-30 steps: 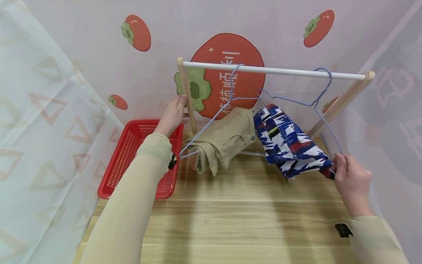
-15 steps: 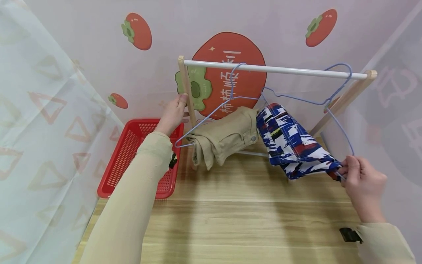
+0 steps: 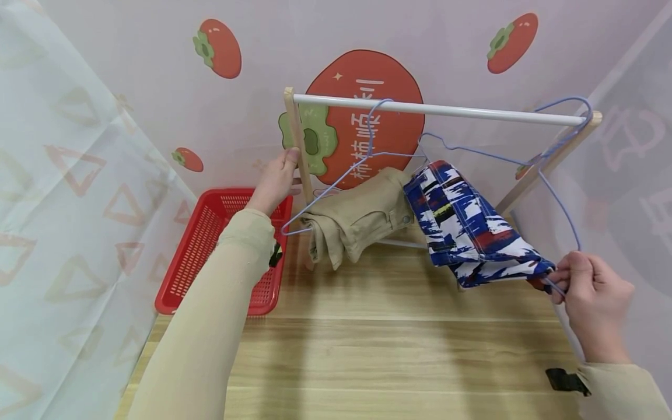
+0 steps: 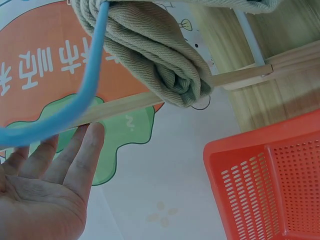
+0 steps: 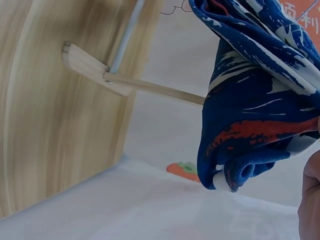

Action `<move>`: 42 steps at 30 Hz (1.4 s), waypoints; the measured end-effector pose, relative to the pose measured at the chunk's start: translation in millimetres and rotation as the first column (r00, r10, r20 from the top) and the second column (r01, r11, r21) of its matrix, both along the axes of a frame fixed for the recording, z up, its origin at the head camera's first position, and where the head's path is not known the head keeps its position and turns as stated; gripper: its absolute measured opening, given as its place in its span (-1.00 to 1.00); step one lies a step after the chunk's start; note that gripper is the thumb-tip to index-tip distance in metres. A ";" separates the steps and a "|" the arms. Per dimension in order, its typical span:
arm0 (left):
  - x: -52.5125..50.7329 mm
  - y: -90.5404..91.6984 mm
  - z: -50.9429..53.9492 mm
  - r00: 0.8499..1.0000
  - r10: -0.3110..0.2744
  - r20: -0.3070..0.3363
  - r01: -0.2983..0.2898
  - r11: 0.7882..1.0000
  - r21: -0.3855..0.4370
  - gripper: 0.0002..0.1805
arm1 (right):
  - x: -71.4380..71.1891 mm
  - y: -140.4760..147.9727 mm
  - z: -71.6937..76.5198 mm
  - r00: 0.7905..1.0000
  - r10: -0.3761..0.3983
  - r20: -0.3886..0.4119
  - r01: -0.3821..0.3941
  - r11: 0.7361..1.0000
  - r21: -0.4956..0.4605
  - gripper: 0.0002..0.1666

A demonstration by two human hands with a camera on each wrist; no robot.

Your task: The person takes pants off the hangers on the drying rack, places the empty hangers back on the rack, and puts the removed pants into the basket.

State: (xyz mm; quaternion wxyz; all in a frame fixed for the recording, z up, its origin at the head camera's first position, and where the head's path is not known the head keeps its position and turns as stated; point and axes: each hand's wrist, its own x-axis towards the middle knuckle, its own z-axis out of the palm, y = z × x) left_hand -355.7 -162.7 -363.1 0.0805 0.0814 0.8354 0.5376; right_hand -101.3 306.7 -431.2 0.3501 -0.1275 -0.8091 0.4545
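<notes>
My right hand (image 3: 598, 306) pinches the lower right corner of a blue wire hanger (image 3: 559, 201), close to the end of a folded blue, white and red patterned garment (image 3: 472, 224) draped over it. The hanger's hook is at the right end of the white rail (image 3: 446, 111). With straight fingers, my left hand (image 3: 275, 184) touches the wooden left post (image 3: 298, 137) of the rack; in the left wrist view its palm (image 4: 45, 200) shows. Between the hands, folded khaki trousers (image 3: 362, 216) with a waist button hang on a second blue hanger (image 3: 336, 184).
A red perforated basket (image 3: 178, 256) stands left of the rack on the wood-grain tabletop (image 3: 357, 356). The right post (image 3: 556, 157) slants down behind the patterned garment. Persimmon-printed sheets (image 3: 252, 35) enclose the back and sides.
My right hand has moved right, drawing the hanger and patterned garment along; the hook has shifted along the rail to its right end. The left hand stays at the post.
</notes>
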 end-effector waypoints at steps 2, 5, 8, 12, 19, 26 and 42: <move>-0.1 0.7 0.2 1.000 0.000 -0.002 0.000 1.000 -0.003 -0.20 | 1.7 -0.1 1.1 1.000 0.002 0.002 -0.002 1.000 -0.017 -0.51; -0.5 1.4 0.3 1.000 -0.005 -0.004 0.005 1.000 -0.011 -0.20 | 4.2 -0.2 1.7 1.000 0.001 -0.003 -0.001 1.000 -0.027 -0.50; -1.0 2.0 0.1 1.000 -0.010 -0.001 0.010 1.000 -0.010 -0.20 | 6.6 -0.4 2.2 1.000 0.005 -0.003 -0.005 0.999 -0.052 -0.48; -0.7 2.3 0.6 1.000 -0.011 0.000 0.011 1.000 -0.006 -0.20 | 10.0 -0.7 3.6 1.000 0.003 0.015 -0.002 0.997 -0.077 -0.46; -0.6 4.0 2.0 1.000 -0.009 0.003 0.009 1.000 -0.003 -0.21 | 18.8 -0.6 4.1 1.000 -0.001 0.010 0.002 0.997 -0.083 -0.46; -1.3 2.8 2.0 1.000 -0.008 0.014 0.008 1.000 0.008 -0.21 | 23.4 -0.8 5.2 0.995 0.049 -0.086 -0.065 0.980 -0.188 -0.44; -0.9 0.7 1.6 1.000 -0.001 0.010 0.001 1.000 0.018 -0.23 | 37.0 -7.3 -6.2 0.997 0.068 -0.037 -0.077 0.933 -0.352 -0.51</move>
